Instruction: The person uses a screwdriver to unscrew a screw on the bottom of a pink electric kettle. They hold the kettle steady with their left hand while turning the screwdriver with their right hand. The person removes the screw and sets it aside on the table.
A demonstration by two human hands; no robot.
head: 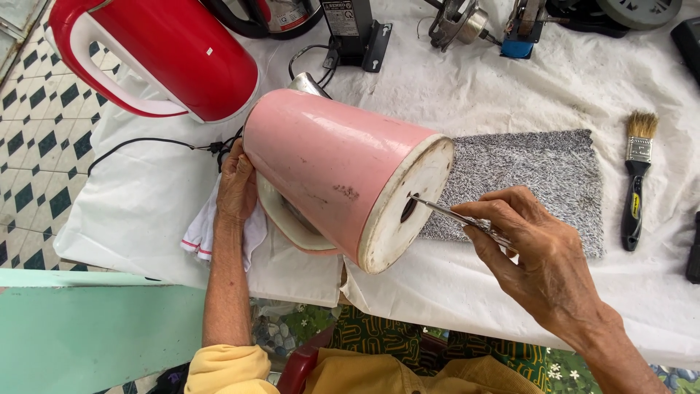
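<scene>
Tweezers point(456, 217) tip hidden inside pink kettle point(328, 164) hole

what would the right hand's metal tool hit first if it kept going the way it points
The right hand holds thin metal tweezers aimed left, tip at the dark oval hole in the white base of the pink kettle. Going straight on, it would probably enter that hole; depth inside is not visible.

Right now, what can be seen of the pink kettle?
The pink kettle lies tipped on its side on the white cloth, its round, grimy white base facing the camera, with a dark hole near the middle. Its body looks plastic, scuffed with dark specks. The left hand steadies it near its top; the right hand pokes thin metal tweezers into the hole.
</scene>
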